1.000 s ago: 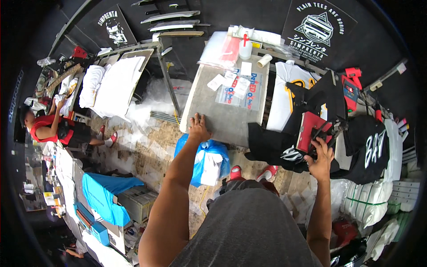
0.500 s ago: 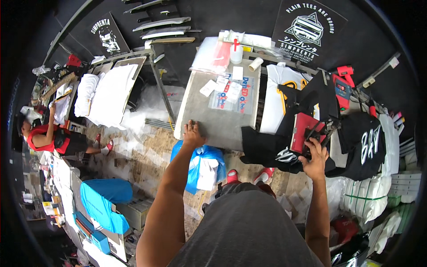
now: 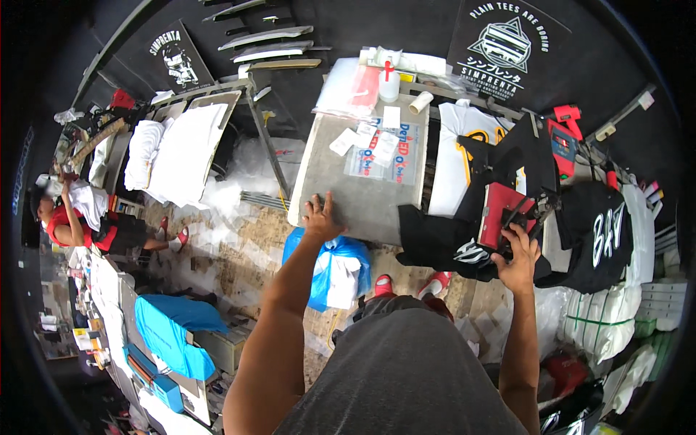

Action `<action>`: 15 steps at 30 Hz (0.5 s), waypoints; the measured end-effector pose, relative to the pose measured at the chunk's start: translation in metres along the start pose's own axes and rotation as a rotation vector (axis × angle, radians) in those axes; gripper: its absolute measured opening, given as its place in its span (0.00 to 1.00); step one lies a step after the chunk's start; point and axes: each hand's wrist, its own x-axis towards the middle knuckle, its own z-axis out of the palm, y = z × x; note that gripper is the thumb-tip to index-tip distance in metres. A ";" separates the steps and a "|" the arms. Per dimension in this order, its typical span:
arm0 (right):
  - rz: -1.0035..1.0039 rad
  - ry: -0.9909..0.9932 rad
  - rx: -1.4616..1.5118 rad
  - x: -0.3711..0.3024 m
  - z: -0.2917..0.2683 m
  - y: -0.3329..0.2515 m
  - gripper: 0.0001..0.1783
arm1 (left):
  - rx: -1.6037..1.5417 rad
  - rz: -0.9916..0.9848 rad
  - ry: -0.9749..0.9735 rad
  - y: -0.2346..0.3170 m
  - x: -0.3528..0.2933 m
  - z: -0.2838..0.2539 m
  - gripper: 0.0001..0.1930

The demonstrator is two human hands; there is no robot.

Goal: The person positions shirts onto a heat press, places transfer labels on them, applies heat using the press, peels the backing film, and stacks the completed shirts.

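Note:
My left hand [image 3: 321, 220] lies with fingers spread on the near left part of a grey flat board [image 3: 326, 163]. Farther up that board are several small white cards [image 3: 344, 142] and a clear printed plastic sheet [image 3: 353, 165]. My right hand [image 3: 518, 255] has its fingers curled over the dark handle of a red heat press [image 3: 496, 210], with the thumb stretched out below. Under and around the press lies a black T-shirt [image 3: 422, 235] with a white print. The press hides part of the shirt.
A white bottle with a red top [image 3: 389, 88] and a cardboard roll [image 3: 420, 102] stand at the board's far end. A blue plastic bag [image 3: 297, 250] hangs below its near edge. Right are a red heat gun [image 3: 565, 116] and another black shirt [image 3: 591, 217]. A co-worker [image 3: 69, 225] stands far left.
My view has shifted slightly. My hands stay about where they were on the board and press. The co-worker at the left now holds a white cloth in front of the body.

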 end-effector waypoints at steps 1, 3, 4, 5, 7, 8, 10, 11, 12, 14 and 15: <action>0.006 -0.002 -0.025 0.000 0.000 0.000 0.37 | 0.061 -0.042 -0.016 0.008 -0.003 -0.004 0.63; 0.015 -0.015 0.013 0.000 -0.001 0.000 0.37 | 0.120 -0.084 -0.036 0.016 -0.009 -0.009 0.65; 0.022 -0.022 -0.008 0.000 -0.001 0.000 0.37 | 0.108 -0.088 -0.041 0.019 -0.011 -0.012 0.65; -0.008 -0.007 -0.045 0.000 -0.001 0.000 0.36 | 0.112 -0.105 -0.038 0.021 -0.011 -0.013 0.64; -0.035 0.011 -0.084 0.000 -0.002 -0.001 0.35 | 0.100 -0.087 -0.045 0.020 -0.011 -0.015 0.64; -0.017 0.007 -0.050 0.000 -0.001 -0.001 0.36 | 0.100 -0.094 -0.058 0.019 -0.010 -0.016 0.63; -0.001 0.007 -0.018 0.000 -0.001 -0.001 0.37 | 0.093 -0.081 -0.054 0.018 -0.009 -0.015 0.63; 0.002 0.002 -0.012 -0.001 -0.001 -0.001 0.37 | 0.088 -0.083 -0.054 0.017 -0.009 -0.015 0.62; 0.009 -0.006 0.004 -0.001 -0.001 -0.001 0.37 | 0.084 -0.076 -0.063 0.016 -0.009 -0.015 0.62; 0.004 0.000 -0.005 -0.001 -0.001 0.000 0.37 | 0.084 -0.077 -0.060 0.014 -0.007 -0.013 0.61; 0.002 -0.001 -0.003 -0.001 -0.002 0.000 0.37 | 0.092 -0.071 -0.062 0.012 -0.005 -0.012 0.61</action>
